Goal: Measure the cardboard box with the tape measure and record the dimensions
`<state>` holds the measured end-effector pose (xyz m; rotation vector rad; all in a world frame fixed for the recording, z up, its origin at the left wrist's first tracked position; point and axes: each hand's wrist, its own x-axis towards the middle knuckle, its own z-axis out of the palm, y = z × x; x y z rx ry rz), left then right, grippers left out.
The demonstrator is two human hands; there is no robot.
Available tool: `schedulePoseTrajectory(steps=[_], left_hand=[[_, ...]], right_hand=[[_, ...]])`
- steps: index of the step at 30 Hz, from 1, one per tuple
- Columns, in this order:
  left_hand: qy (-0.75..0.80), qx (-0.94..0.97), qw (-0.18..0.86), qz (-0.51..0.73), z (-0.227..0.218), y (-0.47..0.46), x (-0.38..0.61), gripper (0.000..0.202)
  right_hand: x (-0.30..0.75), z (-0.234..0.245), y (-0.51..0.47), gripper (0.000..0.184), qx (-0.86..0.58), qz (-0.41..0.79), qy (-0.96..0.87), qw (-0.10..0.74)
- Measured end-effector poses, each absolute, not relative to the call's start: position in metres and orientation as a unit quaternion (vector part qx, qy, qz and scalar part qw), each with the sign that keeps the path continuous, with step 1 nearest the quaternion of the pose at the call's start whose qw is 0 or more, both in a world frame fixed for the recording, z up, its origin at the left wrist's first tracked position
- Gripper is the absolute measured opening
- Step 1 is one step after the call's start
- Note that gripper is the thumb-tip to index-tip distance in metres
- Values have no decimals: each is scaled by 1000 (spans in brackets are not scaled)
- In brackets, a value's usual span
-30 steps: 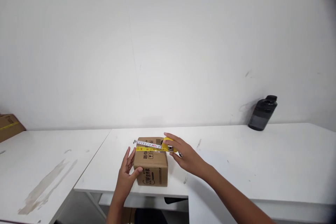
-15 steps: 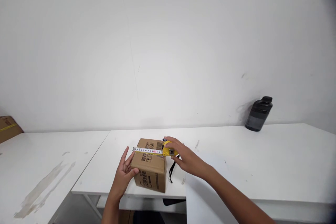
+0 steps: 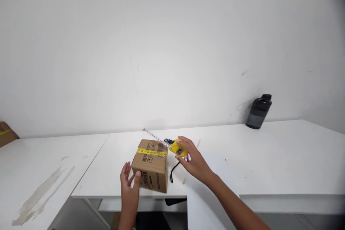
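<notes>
"What do you have at your end?"

"From my head view, the box (image 3: 150, 168) stands on the surface (image 3: 280, 163), near its front edge, between my two hands. My right hand (image 3: 193, 157) has its fingers closed around the yellow tape measure (image 3: 178, 148), just beside the box's top on the right. The blade (image 3: 155, 137) is out, slanting up and away past the box's far side."

"And the left?"

"My left hand (image 3: 129, 184) is spread wide at the box's left side, thumb by the front corner. I can't tell whether it presses or only rests close."

"How would you handle this well?"

"I'd use the left as a light fence, without pushing; that front edge leaves little room for a slip. With the right I'd grip the case firmly and move slowly, since a thin blade with its tip unsupported could bend or whip."

"Anything to watch?"

"The black strap (image 3: 175, 170) dangling below the case; I'd hold it clear of the box's corner. And I'd mind the hooked tip, because it could catch the yellow strip (image 3: 151, 152) across the top."
</notes>
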<state>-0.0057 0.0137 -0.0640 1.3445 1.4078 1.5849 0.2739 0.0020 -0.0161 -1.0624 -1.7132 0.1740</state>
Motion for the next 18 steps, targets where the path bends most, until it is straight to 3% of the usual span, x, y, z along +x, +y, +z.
schedulePoseTrajectory(steps=[4,6,9,13,18], left_hand=[[482,681,10,551,-43,-1,9,52],[433,764,-40,477,-30,6,14,45],[442,787,-5,431,-21,30,13,41],[497,675,53,542,-27,58,-21,48],[551,508,230,621,-51,64,-68,63]], right_hand=[[267,-50,-14,54,-516,144,-541,649],[260,-64,-22,59,-532,214,-467,673],[254,-72,-31,67,-538,291,-415,674],[248,-71,-44,75,-563,303,-358,680],[224,-82,-60,79,-550,310,-351,691]])
